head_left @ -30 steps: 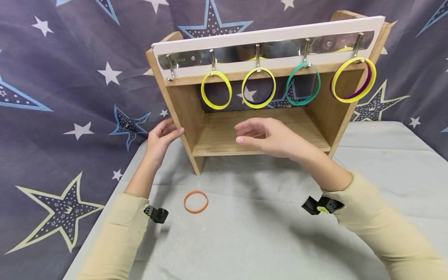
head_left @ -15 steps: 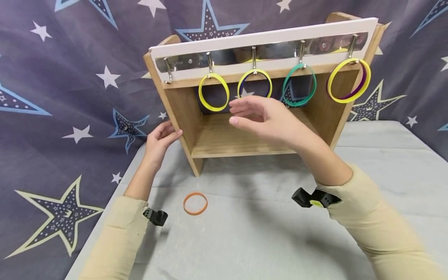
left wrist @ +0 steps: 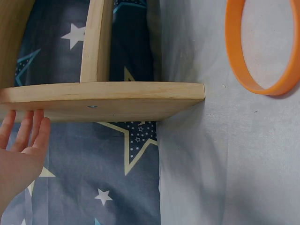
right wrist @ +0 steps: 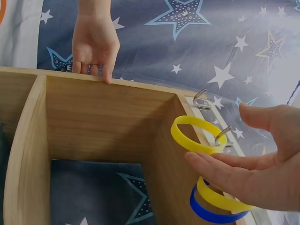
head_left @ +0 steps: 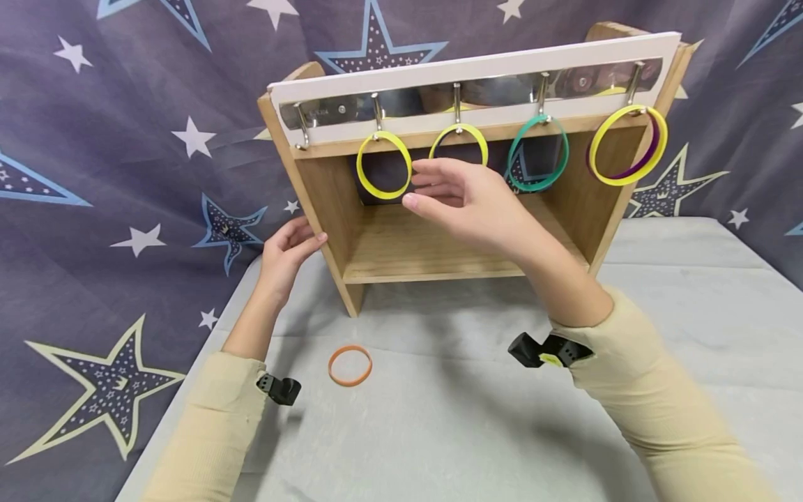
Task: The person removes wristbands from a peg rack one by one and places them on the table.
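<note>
Head view: right hand (head_left: 473, 199) beside the hanging yellow band (right wrist: 190, 144)

From my end I see the right hand raised in front of the wooden shelf (head_left: 408, 254), fingers pointing left and gently bent, the thumb well apart from them. Its grip is wide. In the right wrist view a fingertip overlaps the band's lower edge; I cannot tell whether it touches. The left hand (head_left: 280, 259) rests at the shelf's left side panel, thumb on the front edge and fingertips against the outer face, its grip loose rather than clenched.

The band is a thin, smooth, bright yellow ring, hanging from the second hook from the left.

I count five metal hooks (head_left: 303, 125) on the rail, four of them carrying bands. Three yellow bands hang in all: the one by the hand, one paired with a blue band (right wrist: 215, 217) on the middle hook, and one paired with a purple band (head_left: 649, 157) on the far right. The fourth hook bears teal; I cannot tell if it is single. One orange band (left wrist: 233, 42) lies flat on the bench (head_left: 401, 432).
</note>
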Action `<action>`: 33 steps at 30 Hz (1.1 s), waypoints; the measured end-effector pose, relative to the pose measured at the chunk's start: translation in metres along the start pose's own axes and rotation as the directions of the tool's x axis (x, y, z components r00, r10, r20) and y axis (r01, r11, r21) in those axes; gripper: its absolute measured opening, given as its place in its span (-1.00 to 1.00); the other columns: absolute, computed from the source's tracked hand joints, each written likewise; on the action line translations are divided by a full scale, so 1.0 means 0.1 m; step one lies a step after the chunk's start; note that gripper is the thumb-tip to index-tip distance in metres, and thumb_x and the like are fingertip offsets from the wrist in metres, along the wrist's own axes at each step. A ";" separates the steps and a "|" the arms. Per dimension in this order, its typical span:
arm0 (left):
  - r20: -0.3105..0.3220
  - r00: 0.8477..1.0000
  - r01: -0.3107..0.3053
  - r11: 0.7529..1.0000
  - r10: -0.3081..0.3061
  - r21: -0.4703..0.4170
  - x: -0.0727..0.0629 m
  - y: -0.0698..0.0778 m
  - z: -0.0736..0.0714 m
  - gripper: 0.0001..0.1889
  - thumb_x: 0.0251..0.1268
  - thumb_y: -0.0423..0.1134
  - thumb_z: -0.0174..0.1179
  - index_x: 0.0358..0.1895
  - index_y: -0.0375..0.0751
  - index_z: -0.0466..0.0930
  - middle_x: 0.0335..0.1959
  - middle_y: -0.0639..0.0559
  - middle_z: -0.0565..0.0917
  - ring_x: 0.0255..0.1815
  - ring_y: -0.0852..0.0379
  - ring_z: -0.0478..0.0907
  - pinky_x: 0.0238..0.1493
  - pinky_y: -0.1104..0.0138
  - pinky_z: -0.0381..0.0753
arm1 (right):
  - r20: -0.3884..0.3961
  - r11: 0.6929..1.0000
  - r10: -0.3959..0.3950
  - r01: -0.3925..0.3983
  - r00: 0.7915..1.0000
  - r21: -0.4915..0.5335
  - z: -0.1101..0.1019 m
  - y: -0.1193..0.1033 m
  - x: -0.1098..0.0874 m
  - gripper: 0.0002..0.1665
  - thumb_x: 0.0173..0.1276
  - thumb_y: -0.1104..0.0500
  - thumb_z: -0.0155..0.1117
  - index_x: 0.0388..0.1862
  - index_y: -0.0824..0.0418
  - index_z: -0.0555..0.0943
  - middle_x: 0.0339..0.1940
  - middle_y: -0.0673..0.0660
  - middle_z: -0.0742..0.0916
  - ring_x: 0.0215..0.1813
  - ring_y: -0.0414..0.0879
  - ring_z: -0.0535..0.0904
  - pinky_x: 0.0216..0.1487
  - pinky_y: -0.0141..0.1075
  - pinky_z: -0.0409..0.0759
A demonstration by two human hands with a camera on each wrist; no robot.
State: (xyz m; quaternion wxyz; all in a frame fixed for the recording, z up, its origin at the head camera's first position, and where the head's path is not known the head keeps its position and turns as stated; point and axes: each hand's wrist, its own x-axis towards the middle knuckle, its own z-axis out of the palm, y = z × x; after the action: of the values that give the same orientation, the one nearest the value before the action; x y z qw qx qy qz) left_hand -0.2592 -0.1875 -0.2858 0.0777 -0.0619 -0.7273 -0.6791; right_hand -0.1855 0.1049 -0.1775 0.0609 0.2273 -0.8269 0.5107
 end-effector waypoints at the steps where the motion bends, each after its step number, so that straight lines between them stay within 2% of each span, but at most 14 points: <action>1: 0.000 1.000 -0.001 1.000 0.001 -0.001 0.00 0.00 0.00 -0.74 0.24 -0.31 0.25 -0.04 0.04 0.53 -0.23 0.35 0.67 -0.12 0.41 0.60 0.01 0.59 0.56 | -0.006 1.000 0.004 -0.004 1.000 0.000 0.01 0.00 0.01 -0.42 0.31 0.12 0.30 0.29 0.22 0.45 0.15 0.19 0.69 0.18 -0.05 0.63 0.27 -0.24 0.57; 10: 0.004 1.000 -0.006 1.000 0.006 -0.002 0.00 0.00 0.01 -0.74 0.25 -0.31 0.25 -0.04 0.05 0.53 -0.22 0.34 0.67 -0.11 0.41 0.59 0.02 0.59 0.56 | -0.050 0.999 0.036 -0.037 0.998 -0.021 0.06 0.06 0.15 -0.47 0.33 0.06 0.27 0.24 0.18 0.50 0.09 0.15 0.72 0.11 -0.07 0.66 0.16 -0.22 0.60; 17: -0.001 1.000 -0.005 1.000 0.005 0.014 0.00 0.00 0.00 -0.74 0.24 -0.30 0.25 -0.02 0.03 0.53 -0.22 0.35 0.66 -0.09 0.40 0.59 0.02 0.59 0.56 | -0.130 1.000 0.005 -0.003 0.991 0.018 0.12 0.10 0.22 -0.60 0.31 0.10 0.29 0.09 0.23 0.58 0.01 0.18 0.74 0.02 -0.06 0.70 0.04 -0.32 0.64; 25: -0.002 1.000 0.009 1.000 -0.009 0.011 0.00 0.01 0.00 -0.73 0.24 -0.29 0.26 -0.01 0.01 0.53 -0.21 0.35 0.66 -0.09 0.40 0.59 0.03 0.59 0.56 | -0.250 0.998 -0.008 0.025 0.968 0.065 0.23 0.11 0.26 -0.63 0.25 0.14 0.37 0.00 0.25 0.61 -0.11 0.20 0.78 -0.16 -0.11 0.74 -0.26 -0.51 0.62; 28: 0.000 1.000 0.010 1.000 -0.010 0.012 0.00 0.01 0.00 -0.73 0.24 -0.28 0.26 -0.01 0.02 0.53 -0.20 0.35 0.66 -0.08 0.40 0.59 0.03 0.59 0.55 | -0.294 0.995 -0.017 0.045 0.956 0.089 0.27 0.11 0.26 -0.65 0.22 0.17 0.39 -0.04 0.27 0.62 -0.17 0.23 0.79 -0.27 -0.17 0.74 -0.31 -0.51 0.63; 33: -0.001 1.000 0.007 1.000 -0.007 0.013 -0.01 0.01 0.00 -0.73 0.25 -0.28 0.26 -0.01 0.03 0.53 -0.21 0.36 0.66 -0.09 0.40 0.59 0.03 0.60 0.55 | -0.336 0.983 -0.047 0.103 0.941 0.151 0.31 0.09 0.27 -0.71 0.22 0.24 0.38 -0.08 0.32 0.62 -0.24 0.27 0.78 -0.35 -0.14 0.74 -0.31 -0.44 0.69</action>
State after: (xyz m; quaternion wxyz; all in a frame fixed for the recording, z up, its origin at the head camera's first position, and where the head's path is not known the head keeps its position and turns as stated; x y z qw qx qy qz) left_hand -0.2585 -0.1872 -0.2847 0.0761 -0.0587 -0.7320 -0.6745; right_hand -0.2093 0.0734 -0.1908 0.1990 0.1739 -0.7502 0.6061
